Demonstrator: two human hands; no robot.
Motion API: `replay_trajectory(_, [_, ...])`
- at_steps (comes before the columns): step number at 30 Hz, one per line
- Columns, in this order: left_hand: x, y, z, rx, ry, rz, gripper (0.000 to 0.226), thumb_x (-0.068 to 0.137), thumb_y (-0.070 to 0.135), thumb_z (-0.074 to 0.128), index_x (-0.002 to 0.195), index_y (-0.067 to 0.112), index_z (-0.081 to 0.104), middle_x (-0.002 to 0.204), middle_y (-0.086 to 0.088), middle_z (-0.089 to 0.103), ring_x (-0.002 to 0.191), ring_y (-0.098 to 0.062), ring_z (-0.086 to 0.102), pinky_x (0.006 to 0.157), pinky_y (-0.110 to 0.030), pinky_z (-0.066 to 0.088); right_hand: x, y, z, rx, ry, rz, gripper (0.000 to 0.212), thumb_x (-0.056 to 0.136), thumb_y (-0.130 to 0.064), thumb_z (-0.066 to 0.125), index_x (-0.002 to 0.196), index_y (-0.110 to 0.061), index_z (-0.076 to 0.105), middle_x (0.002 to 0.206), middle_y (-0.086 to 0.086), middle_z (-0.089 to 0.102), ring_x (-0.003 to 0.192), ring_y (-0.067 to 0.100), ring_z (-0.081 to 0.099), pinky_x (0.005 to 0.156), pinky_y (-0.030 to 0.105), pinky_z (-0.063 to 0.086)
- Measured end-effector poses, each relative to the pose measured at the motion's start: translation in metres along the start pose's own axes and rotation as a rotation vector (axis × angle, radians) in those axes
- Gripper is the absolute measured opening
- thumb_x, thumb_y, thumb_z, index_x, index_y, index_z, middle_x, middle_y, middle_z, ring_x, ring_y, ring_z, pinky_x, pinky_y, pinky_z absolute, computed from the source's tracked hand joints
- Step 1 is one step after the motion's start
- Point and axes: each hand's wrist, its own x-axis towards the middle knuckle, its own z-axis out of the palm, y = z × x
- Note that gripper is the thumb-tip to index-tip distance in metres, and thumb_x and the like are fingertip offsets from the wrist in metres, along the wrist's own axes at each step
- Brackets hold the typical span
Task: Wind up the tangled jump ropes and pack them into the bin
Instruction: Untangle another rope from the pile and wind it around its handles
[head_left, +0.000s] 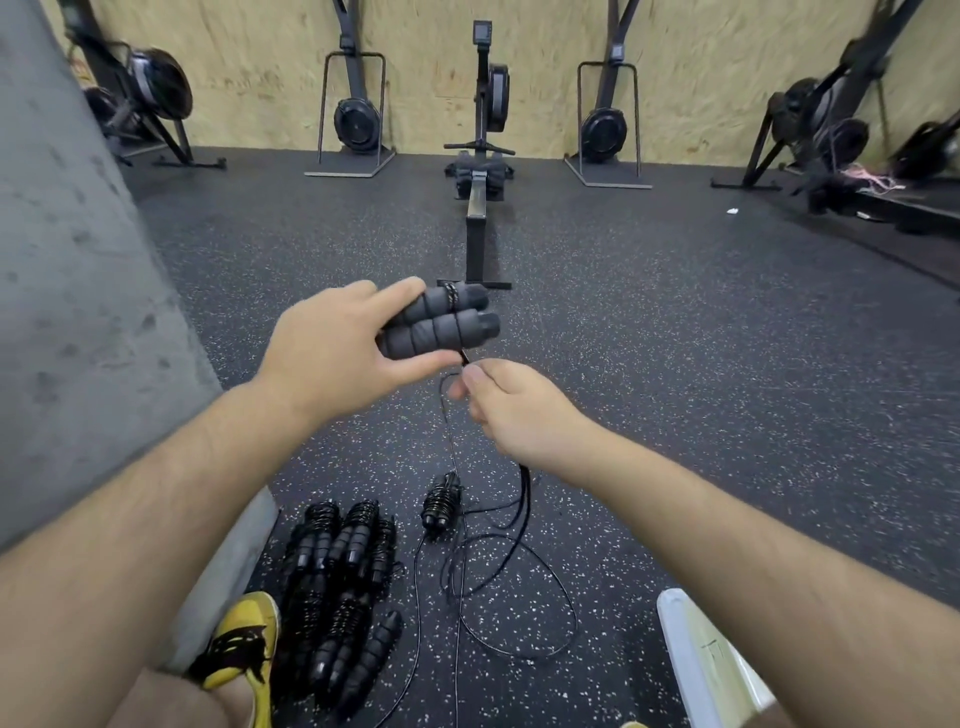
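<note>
Head view: left grip (332, 348) clasps paired handles (441, 322) lying crosswise, ends pointing right; right grip (509, 410) pinches cord (525, 488).

Two grey ribbed foam jump-rope handles (441, 325) sit side by side, gripped in the left hand (332, 353), with a thin black cord (525, 493) looped around them. The cord passes through the right hand's (514, 410) pinch and falls into loose loops on the floor. One wound black rope bundle (441, 504) lies below, and a pile of wound rope bundles (337, 582) lies to its left.
</note>
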Motion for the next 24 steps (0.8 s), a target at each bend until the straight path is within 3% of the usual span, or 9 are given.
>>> replay_trajectory(6, [-0.002, -0.02, 0.01, 0.124, -0.01, 0.039, 0.069, 0.073, 0.092, 0.044, 0.114, 0.038, 0.056, 0.076, 0.005, 0.051, 0.076, -0.029, 0.064, 0.059, -0.031, 0.044, -0.017, -0.023, -0.007, -0.264, -0.01, -0.06, 0.033, 0.106, -0.032, 0.037, 0.098, -0.02, 0.067, 0.069, -0.012, 0.053, 0.06, 0.002, 0.048, 0.056, 0.023, 0.034])
replay_trajectory(11, [-0.009, -0.027, 0.016, 0.152, -0.056, 0.048, 0.067, 0.072, 0.091, 0.042, 0.108, 0.037, 0.057, 0.073, 0.006, 0.053, 0.074, -0.027, 0.064, 0.057, -0.031, 0.045, -0.029, -0.032, -0.017, -0.518, -0.059, -0.208, 0.031, 0.104, -0.032, 0.042, 0.09, -0.012, 0.06, 0.074, -0.003, 0.057, 0.065, 0.015, 0.049, 0.055, 0.03, 0.034])
replay_trajectory(17, [-0.016, -0.022, 0.016, 0.152, -0.133, 0.104, 0.069, 0.068, 0.093, 0.037, 0.102, 0.037, 0.057, 0.07, 0.008, 0.048, 0.069, -0.024, 0.061, 0.055, -0.028, 0.035, -0.024, -0.036, -0.035, -0.9, 0.021, -0.408, 0.022, 0.104, -0.038, 0.04, 0.093, -0.022, 0.05, 0.085, -0.004, 0.056, 0.081, 0.025, 0.054, 0.067, 0.036, 0.038])
replay_trajectory(20, [-0.019, -0.016, 0.017, 0.123, -0.171, 0.153, 0.073, 0.069, 0.095, 0.035, 0.107, 0.038, 0.059, 0.071, 0.008, 0.048, 0.069, -0.025, 0.06, 0.056, -0.029, 0.042, -0.017, -0.032, -0.045, -0.935, 0.062, -0.475, 0.026, 0.104, -0.039, 0.039, 0.106, -0.022, 0.06, 0.1, -0.004, 0.063, 0.092, 0.023, 0.061, 0.078, 0.04, 0.048])
replay_trajectory(24, [-0.019, -0.009, 0.014, 0.04, -0.209, 0.232, 0.08, 0.071, 0.098, 0.031, 0.115, 0.039, 0.061, 0.075, 0.01, 0.054, 0.072, -0.022, 0.062, 0.059, -0.032, 0.049, -0.003, -0.022, -0.058, -0.901, 0.096, -0.53, 0.026, 0.103, -0.043, 0.043, 0.106, -0.028, 0.064, 0.101, -0.01, 0.063, 0.094, 0.018, 0.061, 0.077, 0.037, 0.049])
